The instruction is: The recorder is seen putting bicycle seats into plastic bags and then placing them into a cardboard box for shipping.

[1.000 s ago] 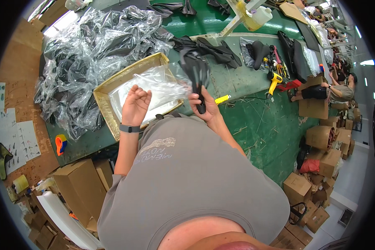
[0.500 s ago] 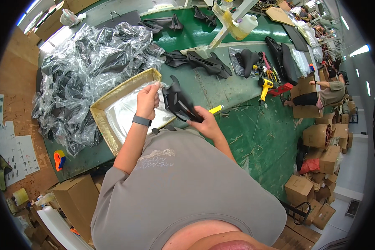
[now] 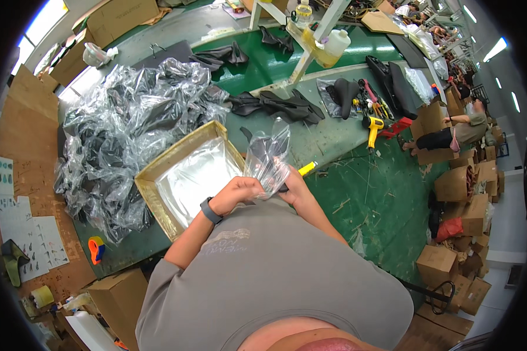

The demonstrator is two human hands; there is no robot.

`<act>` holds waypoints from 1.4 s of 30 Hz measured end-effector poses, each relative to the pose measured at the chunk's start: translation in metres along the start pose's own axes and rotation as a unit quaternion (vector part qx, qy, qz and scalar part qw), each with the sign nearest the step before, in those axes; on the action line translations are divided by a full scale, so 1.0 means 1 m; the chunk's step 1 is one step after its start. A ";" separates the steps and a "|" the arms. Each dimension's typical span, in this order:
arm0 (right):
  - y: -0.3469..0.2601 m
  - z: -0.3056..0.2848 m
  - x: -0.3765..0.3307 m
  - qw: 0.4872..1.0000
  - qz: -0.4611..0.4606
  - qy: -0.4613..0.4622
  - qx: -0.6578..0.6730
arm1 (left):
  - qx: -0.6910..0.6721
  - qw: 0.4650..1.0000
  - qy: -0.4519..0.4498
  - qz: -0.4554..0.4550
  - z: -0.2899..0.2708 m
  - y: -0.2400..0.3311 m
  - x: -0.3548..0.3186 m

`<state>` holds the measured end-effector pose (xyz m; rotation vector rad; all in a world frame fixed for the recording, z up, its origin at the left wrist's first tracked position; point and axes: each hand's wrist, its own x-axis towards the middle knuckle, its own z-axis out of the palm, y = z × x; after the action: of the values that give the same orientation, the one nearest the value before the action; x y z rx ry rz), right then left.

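the bag (image 3: pixel 267 167) is thin, clear plastic, glossy and crinkled, like the heaped wrappers (image 3: pixel 146 111); the tray (image 3: pixel 178 158) looks taped and shiny, the tabletop (image 3: pixel 316 139) smooth but scuffed, the saddle (image 3: pixel 346 93) smooth and matt, the shirt (image 3: pixel 287 263) matt cloth, the cartons (image 3: pixel 436 264) dull cardboard.

My green worktop (image 3: pixel 328 139) carries a big heap of plastic-wrapped dark pieces (image 3: pixel 140 126) on its left, with a shallow yellowish tray (image 3: pixel 178 158) just beside it. Farther along I have loose black parts (image 3: pixel 281 106), a saddle (image 3: pixel 346 96) on clear plastic (image 3: pixel 329 104), and a yellow tool (image 3: pixel 307 168) by the near edge.
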<state>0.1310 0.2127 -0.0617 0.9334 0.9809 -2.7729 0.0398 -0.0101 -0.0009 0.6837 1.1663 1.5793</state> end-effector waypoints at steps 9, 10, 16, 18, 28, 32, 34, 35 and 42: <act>-0.009 0.063 -0.021 0.688 -0.353 -0.232 -0.590 | -0.213 0.926 0.310 -0.041 -0.050 -0.015 0.015; -0.019 0.057 -0.020 0.685 -0.356 -0.236 -0.590 | -0.242 0.902 0.357 -0.039 -0.056 0.005 0.016; -0.077 0.039 -0.067 0.939 -0.132 -0.161 -0.274 | 0.096 0.848 0.516 0.076 -0.241 0.061 -0.041; -0.109 0.027 -0.082 0.953 -0.147 -0.218 -0.150 | -0.227 0.796 0.480 0.290 -0.328 0.048 -0.087; -0.238 -0.004 -0.187 0.842 -0.493 -0.216 -0.020 | 0.119 0.768 0.623 0.084 -0.199 -0.064 0.030; -0.264 -0.018 -0.189 0.808 -0.568 -0.148 -0.057 | 0.094 0.912 0.399 -0.026 -0.109 -0.133 0.098; -0.279 -0.030 -0.188 0.805 -0.573 -0.133 -0.077 | 0.138 0.952 0.272 -0.025 -0.060 -0.134 0.129; -0.286 -0.033 -0.184 0.801 -0.578 -0.125 -0.092 | 0.150 0.962 0.228 -0.010 -0.049 -0.143 0.143; -0.351 -0.057 -0.156 0.798 -0.584 -0.096 -0.114 | 0.364 0.926 0.073 -0.070 -0.010 -0.142 0.190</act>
<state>0.2031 0.5037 0.1844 -0.1530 2.3848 -3.2672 0.0241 0.1675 -0.1580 0.9337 1.8993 1.0625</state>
